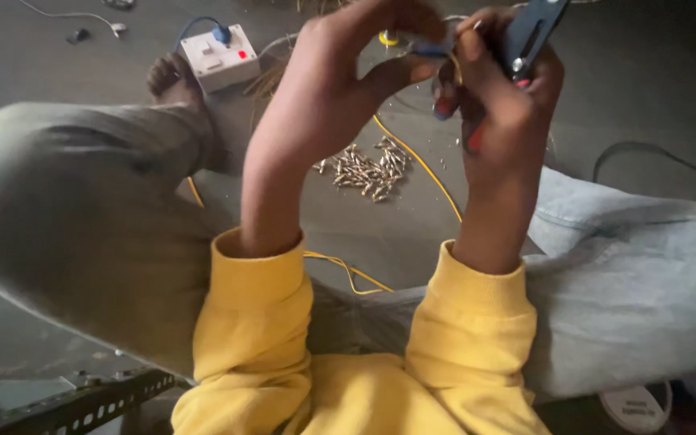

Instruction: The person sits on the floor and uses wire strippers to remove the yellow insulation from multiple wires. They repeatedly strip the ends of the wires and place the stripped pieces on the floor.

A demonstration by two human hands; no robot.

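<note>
- My left hand (340, 76) is raised in front of me, thumb and fingertips pinched on a thin wire end (431, 51) near the top of the view.
- My right hand (497, 84) is clenched around a dark crimping tool (532, 32) with red grips, the tool head pointing up and out past the top edge.
- The two hands meet at the wire end, fingertips touching or nearly so; I cannot tell how the wire sits in the tool because my fingers cover it.
- A yellow wire (424, 165) trails down from between my hands, runs across the floor (654, 72) and passes under my forearms toward my lap.
- A small heap of metal connectors (366, 167) lies on the floor below my hands, between my legs.
- A white socket box (219, 55) with a red switch and a blue plug sits on the floor, just beside my bare foot (172, 78).
- My yellow sleeves (255, 314) are pushed up at the wrists.
- A black perforated metal bar (74, 403) lies at the lower left, well apart from my hands.
</note>
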